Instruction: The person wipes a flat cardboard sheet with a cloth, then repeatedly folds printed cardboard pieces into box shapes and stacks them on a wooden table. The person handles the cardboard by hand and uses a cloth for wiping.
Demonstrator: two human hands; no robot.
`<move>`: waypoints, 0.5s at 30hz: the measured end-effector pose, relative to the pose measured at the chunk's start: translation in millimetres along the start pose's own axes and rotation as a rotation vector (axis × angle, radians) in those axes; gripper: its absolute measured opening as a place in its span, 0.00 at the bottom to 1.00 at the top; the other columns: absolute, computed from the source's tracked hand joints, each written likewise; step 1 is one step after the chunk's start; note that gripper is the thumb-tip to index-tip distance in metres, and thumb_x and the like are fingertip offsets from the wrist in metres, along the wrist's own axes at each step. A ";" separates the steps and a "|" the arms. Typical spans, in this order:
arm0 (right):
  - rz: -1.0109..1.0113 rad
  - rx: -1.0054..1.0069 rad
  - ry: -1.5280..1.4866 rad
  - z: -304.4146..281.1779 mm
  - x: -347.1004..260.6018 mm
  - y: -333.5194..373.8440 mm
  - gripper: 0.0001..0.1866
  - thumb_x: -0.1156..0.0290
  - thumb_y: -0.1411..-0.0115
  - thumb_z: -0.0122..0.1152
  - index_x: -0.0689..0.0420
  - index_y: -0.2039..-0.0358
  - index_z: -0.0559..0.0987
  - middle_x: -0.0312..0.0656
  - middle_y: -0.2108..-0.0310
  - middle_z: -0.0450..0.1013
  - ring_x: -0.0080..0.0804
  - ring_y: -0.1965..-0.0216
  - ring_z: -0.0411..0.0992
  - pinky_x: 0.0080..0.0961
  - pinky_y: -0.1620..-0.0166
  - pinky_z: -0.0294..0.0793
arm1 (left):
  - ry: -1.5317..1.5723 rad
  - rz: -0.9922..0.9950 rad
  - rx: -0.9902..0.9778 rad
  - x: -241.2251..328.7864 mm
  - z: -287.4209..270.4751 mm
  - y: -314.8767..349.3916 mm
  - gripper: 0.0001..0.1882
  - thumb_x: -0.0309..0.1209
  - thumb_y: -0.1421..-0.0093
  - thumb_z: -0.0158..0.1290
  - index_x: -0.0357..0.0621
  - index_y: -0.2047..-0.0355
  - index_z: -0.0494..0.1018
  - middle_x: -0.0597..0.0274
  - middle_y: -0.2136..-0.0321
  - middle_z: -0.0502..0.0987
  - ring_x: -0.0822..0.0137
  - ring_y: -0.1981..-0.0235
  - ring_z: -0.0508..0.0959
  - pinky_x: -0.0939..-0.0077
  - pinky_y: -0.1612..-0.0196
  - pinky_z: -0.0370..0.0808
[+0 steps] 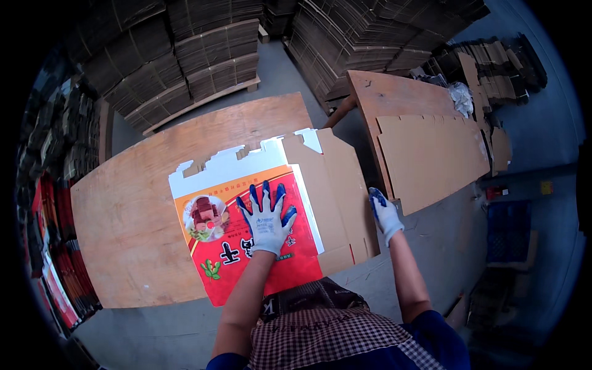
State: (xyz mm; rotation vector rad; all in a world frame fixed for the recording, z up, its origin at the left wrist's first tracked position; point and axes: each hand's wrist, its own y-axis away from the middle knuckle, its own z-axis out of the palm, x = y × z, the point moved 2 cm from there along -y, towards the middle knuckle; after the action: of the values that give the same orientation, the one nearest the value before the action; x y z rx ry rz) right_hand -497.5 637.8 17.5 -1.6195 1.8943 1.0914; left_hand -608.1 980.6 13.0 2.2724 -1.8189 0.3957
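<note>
A flat red printed carton sheet (243, 271) with a white notched top edge lies on the near wooden table. My left hand (267, 225), in a white glove with blue fingertips, rests palm down on it, fingers spread. Against its right side lies a plain brown cardboard blank (333, 197) with cut flaps, overhanging the table. My right hand (385, 216), gloved the same way, is just right of this blank, beside the corner of the second table. Its fingers point forward, loosely stretched, and hold nothing visible.
The near wooden table (135, 234) is separated by a gap from the second table (394, 95), which bears a large brown cardboard sheet (431, 154). Strapped cardboard stacks (216, 74) stand on pallets behind. Red printed cartons (65, 259) are piled at left; a blue crate (509, 231) is at right.
</note>
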 end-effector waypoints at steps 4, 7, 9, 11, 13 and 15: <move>0.006 -0.338 -0.438 5.4 -83.9 11.7 0.20 0.67 0.29 0.54 0.63 0.41 0.76 0.45 0.47 0.77 0.29 0.47 0.75 0.24 0.41 0.71 | 0.010 -0.043 -0.037 -8.4 -5.9 4.2 0.35 0.59 0.38 0.51 0.63 0.33 0.67 0.56 0.26 0.48 0.41 0.25 0.39 0.27 0.30 0.28; -0.119 -0.379 -0.320 33.9 -118.2 10.9 0.20 0.69 0.31 0.56 0.62 0.42 0.76 0.46 0.47 0.76 0.33 0.46 0.74 0.28 0.40 0.71 | 0.031 -0.044 -0.044 -5.3 -4.5 3.0 0.34 0.59 0.39 0.52 0.62 0.36 0.70 0.56 0.26 0.49 0.40 0.25 0.40 0.27 0.30 0.29; -0.474 -0.181 -0.083 74.1 -143.4 -10.8 0.21 0.70 0.34 0.57 0.58 0.42 0.76 0.48 0.42 0.73 0.41 0.41 0.71 0.33 0.38 0.69 | 0.032 -0.050 -0.045 -6.7 -3.2 2.7 0.33 0.59 0.39 0.52 0.61 0.37 0.72 0.56 0.26 0.49 0.40 0.25 0.40 0.27 0.30 0.29; -0.743 -0.116 0.153 107.4 -167.9 -35.2 0.23 0.69 0.36 0.58 0.53 0.40 0.75 0.46 0.37 0.68 0.47 0.34 0.63 0.39 0.33 0.62 | 0.039 -0.044 -0.038 -6.0 -3.1 1.8 0.33 0.59 0.39 0.52 0.61 0.38 0.73 0.56 0.26 0.49 0.40 0.25 0.41 0.28 0.30 0.29; -0.905 -0.160 0.386 135.9 -168.2 -63.6 0.24 0.66 0.35 0.57 0.48 0.38 0.74 0.42 0.34 0.65 0.47 0.30 0.56 0.44 0.29 0.51 | 0.044 -0.051 -0.052 -3.7 -5.3 -1.7 0.33 0.59 0.40 0.52 0.61 0.38 0.73 0.56 0.26 0.50 0.40 0.25 0.41 0.27 0.30 0.29; -0.923 -0.212 0.600 156.6 -165.8 -69.3 0.22 0.61 0.33 0.55 0.45 0.40 0.75 0.40 0.35 0.66 0.44 0.29 0.54 0.47 0.26 0.42 | 0.047 -0.063 -0.067 -4.5 -4.2 0.2 0.32 0.60 0.40 0.52 0.62 0.39 0.74 0.56 0.26 0.50 0.40 0.26 0.42 0.27 0.30 0.29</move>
State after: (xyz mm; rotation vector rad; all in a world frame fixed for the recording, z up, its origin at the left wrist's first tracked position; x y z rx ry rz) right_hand -419.2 862.8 25.5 -2.7362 1.0127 0.4253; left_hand -609.6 986.0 15.5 2.2499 -1.7069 0.3692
